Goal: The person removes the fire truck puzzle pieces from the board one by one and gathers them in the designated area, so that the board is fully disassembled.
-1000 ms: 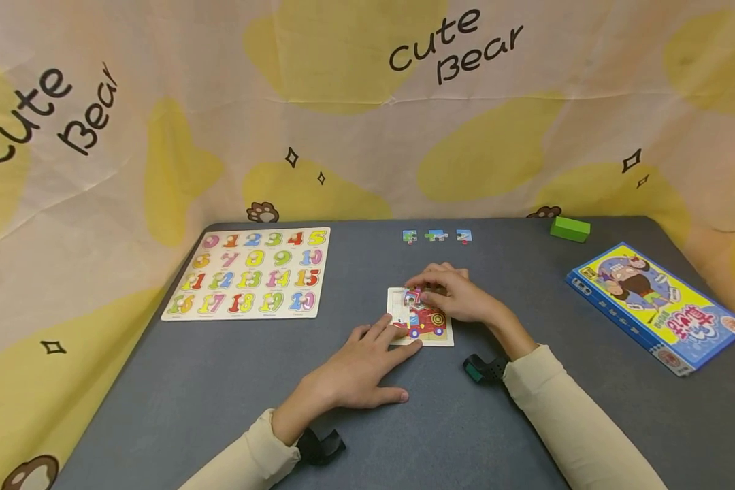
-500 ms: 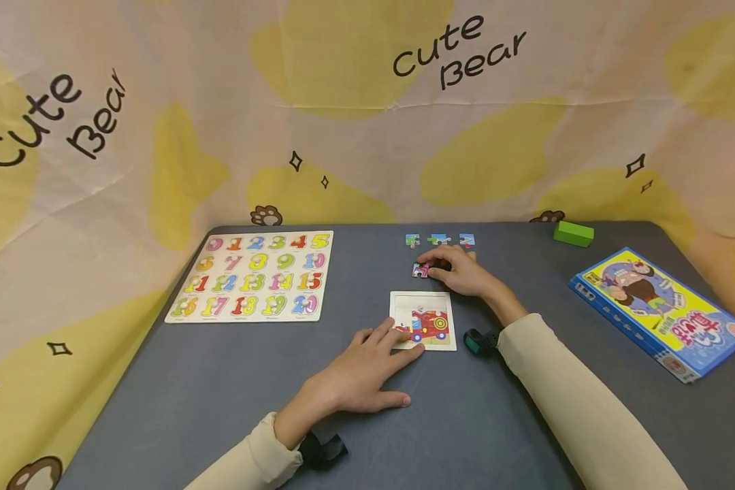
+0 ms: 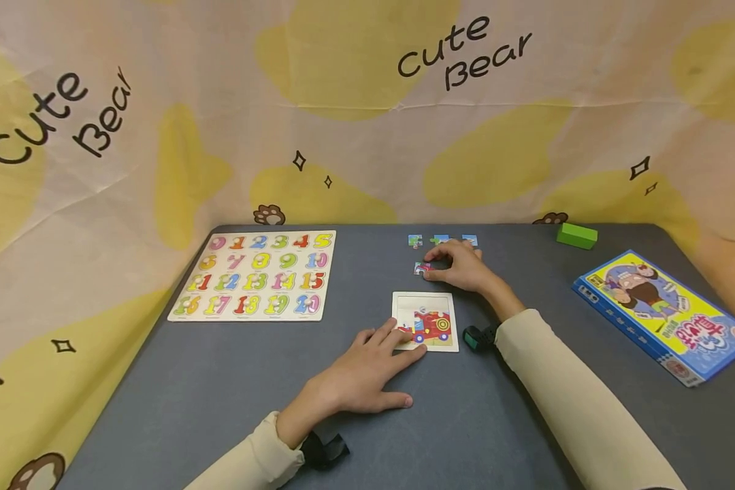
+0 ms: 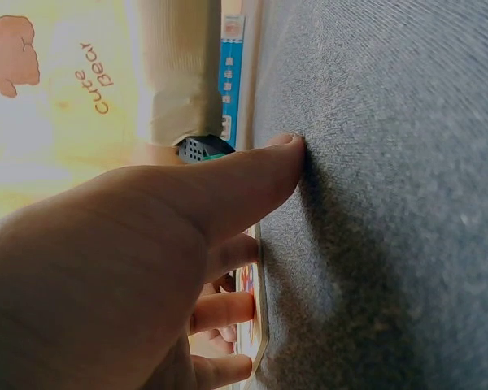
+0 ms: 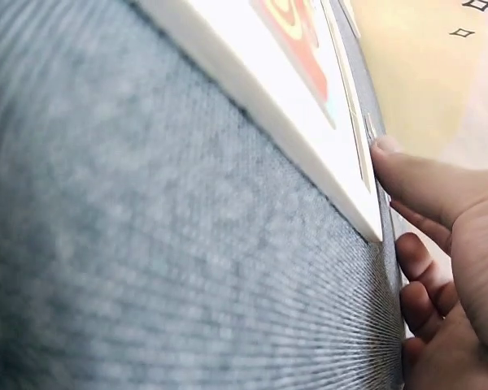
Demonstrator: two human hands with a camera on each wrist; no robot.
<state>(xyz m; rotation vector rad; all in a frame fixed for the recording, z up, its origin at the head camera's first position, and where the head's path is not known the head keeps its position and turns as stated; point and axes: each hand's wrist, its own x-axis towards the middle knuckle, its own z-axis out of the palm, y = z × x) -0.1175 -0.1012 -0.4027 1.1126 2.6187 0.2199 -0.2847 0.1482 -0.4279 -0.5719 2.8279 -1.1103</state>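
Observation:
In the head view the left hand (image 3: 364, 374) rests with spread fingers on the lower left of the white-framed puzzle tray (image 3: 425, 297), its thumb on the table. The tray shows a red vehicle picture at its lower right and bare board along its top. Behind the tray, the right hand (image 3: 462, 267) pinches the right side of a small pink-and-blue puzzle piece (image 3: 421, 269) between thumb and forefinger, at the table surface. In the right wrist view the thumb (image 5: 415, 183) is just past the tray's edge (image 5: 342, 191); the other fingers are curled.
Three puzzle pieces lie in a row behind the right hand, the leftmost (image 3: 415, 241) in plain view. A number board (image 3: 251, 275) is on the left. At the right are a green block (image 3: 578, 236) and a blue-and-yellow box (image 3: 664, 313).
The right hand has carried the pink piece from the tray back to the table behind it. The left hand has stayed on the tray. The view has shifted slightly.

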